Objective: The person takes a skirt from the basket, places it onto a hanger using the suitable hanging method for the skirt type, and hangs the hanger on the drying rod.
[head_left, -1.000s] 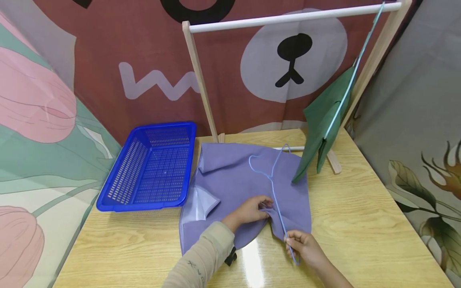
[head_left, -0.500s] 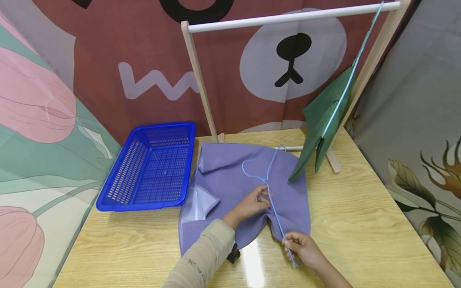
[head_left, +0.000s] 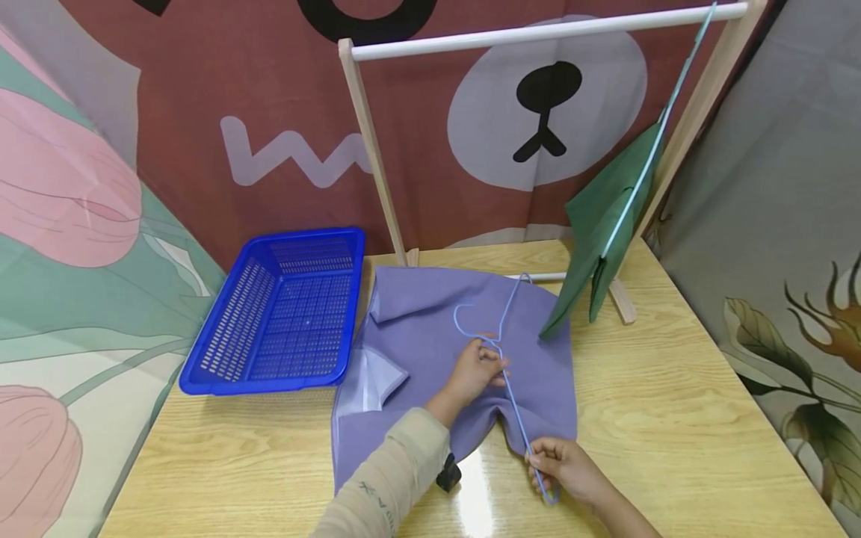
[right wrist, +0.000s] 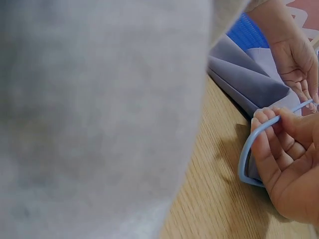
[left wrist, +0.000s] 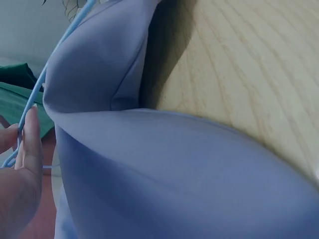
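Observation:
A light-blue clothes hanger (head_left: 513,400) stands nearly edge-on above a purple cloth (head_left: 430,314) spread on the table. My left hand (head_left: 474,370) pinches the hanger just below its hook; in the left wrist view, thumb and fingers of that hand (left wrist: 22,184) meet on the blue rod. Near the cloth's front edge, my right hand (head_left: 563,469) grips the hanger's rounded end, which shows as a bent loop in the right wrist view beside the curled fingers (right wrist: 266,144). The cloth bunches up beneath the hanger, and its left corner is folded over, showing a paler underside.
A blue plastic basket (head_left: 306,321) stands to the left. Behind the cloth rises a rack with a white rail (head_left: 538,35). A green cloth (head_left: 615,224) hangs on another hanger (head_left: 659,142) at its right end. A sleeve fills much of the right wrist view.
My left hand has let go of the cloth's edge and moved up to the hanger below the hook. The hanger has shifted slightly left, still in my right hand.

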{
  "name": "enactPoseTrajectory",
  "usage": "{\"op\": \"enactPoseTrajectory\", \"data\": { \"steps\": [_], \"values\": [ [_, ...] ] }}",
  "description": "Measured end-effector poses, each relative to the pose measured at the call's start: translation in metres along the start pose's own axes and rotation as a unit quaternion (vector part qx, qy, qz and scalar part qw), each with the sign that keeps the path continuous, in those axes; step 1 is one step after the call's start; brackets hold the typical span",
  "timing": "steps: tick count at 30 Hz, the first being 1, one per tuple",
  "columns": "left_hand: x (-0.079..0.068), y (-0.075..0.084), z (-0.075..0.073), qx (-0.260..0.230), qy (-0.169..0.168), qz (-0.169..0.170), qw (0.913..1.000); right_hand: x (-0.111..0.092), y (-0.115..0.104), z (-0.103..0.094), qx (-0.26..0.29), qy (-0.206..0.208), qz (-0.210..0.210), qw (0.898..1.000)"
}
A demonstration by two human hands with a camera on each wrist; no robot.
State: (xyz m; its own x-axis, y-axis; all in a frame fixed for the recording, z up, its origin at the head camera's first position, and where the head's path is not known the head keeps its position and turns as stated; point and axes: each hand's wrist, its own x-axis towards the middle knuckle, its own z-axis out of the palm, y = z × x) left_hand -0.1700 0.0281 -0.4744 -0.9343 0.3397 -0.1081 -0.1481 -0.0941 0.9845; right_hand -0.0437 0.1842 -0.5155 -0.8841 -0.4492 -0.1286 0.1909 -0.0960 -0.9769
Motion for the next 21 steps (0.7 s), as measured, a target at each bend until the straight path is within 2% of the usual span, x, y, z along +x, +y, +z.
{"op": "enactPoseTrajectory", "data": {
  "steps": [1, 4, 7, 8, 10, 11, 13, 16, 17, 19, 21],
  "values": [
    [0.003, -0.007, -0.001, 0.001, -0.007, 0.022, 0.9997, 0.000, 0.000, 0.000, -0.002, 0.002, 0.006, 1.000],
    [0.006, -0.011, -0.002, 0.008, -0.006, 0.029, 0.9995, 0.000, -0.002, -0.001, -0.007, 0.002, 0.028, 1.000],
    [0.010, -0.016, -0.001, 0.014, -0.005, 0.025, 0.9996, -0.001, -0.007, -0.005, -0.023, 0.005, 0.058, 0.998],
    [0.007, -0.008, 0.001, 0.022, 0.004, 0.005, 0.9997, -0.001, -0.010, -0.007, -0.032, 0.012, 0.068, 0.997],
    [0.007, -0.008, 0.002, 0.027, 0.004, 0.001, 0.9996, -0.001, -0.015, -0.012, -0.056, 0.051, 0.094, 0.993],
    [0.007, -0.007, 0.003, 0.029, 0.005, 0.000, 0.9996, 0.000, -0.017, -0.014, -0.071, 0.085, 0.104, 0.988],
    [0.008, -0.008, 0.003, 0.035, 0.007, 0.001, 0.9994, 0.001, -0.021, -0.017, -0.108, 0.168, 0.124, 0.972],
    [0.008, -0.009, 0.004, 0.048, 0.017, -0.001, 0.9987, 0.001, -0.025, -0.021, -0.173, 0.274, 0.147, 0.935],
    [0.008, -0.008, 0.004, 0.054, 0.020, -0.003, 0.9984, 0.001, -0.026, -0.022, -0.195, 0.293, 0.155, 0.923],
    [0.008, -0.008, 0.005, 0.066, 0.025, -0.002, 0.9975, 0.000, -0.027, -0.024, -0.228, 0.305, 0.169, 0.909],
    [0.008, -0.009, 0.005, 0.075, 0.029, 0.000, 0.9968, 0.000, -0.028, -0.024, -0.236, 0.302, 0.177, 0.907]
  ]
}}
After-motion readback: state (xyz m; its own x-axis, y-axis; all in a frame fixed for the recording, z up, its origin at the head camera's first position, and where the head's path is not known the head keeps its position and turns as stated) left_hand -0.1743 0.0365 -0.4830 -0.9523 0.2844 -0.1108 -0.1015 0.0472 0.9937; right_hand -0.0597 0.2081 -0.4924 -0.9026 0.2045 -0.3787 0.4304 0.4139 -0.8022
